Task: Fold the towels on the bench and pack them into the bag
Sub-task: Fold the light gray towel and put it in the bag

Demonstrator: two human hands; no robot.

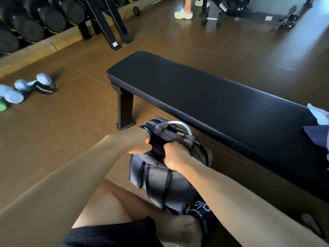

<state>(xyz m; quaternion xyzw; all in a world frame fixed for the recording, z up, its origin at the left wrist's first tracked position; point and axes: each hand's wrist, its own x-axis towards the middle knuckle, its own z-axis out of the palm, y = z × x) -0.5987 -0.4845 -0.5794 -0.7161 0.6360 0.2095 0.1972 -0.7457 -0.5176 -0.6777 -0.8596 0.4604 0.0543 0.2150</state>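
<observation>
Right now the person is crouching beside the bench (204, 97) and working both hands into the mouth of the grey bag (160, 180), which is standing on the floor just beside the bench's near edge. The left hand (138, 139) is curling its fingers round the bag's left lip and pulling it outward. The right hand (175, 155) is closing over a dark folded towel (158, 148) that is sitting in the opening, with its knuckles up; how deep the fingers are reaching cannot be told.

By the look of it, the step in hand is seating this towel inside the bag. To do it well, the left hand should be holding the mouth wide and steady while the right is pressing the fold straight down, keeping it flat so it is not bunching against the zip or the silver ring (179, 124) at the bag's top. The bag is leaning against the bench, so pushing toward the bench rather than away from it is likely to keep it from tipping.

More towels (318, 122), one pale and one dark blue, are lying at the far right end of the bench, well apart from the bag, so packing is not yet done.
</observation>
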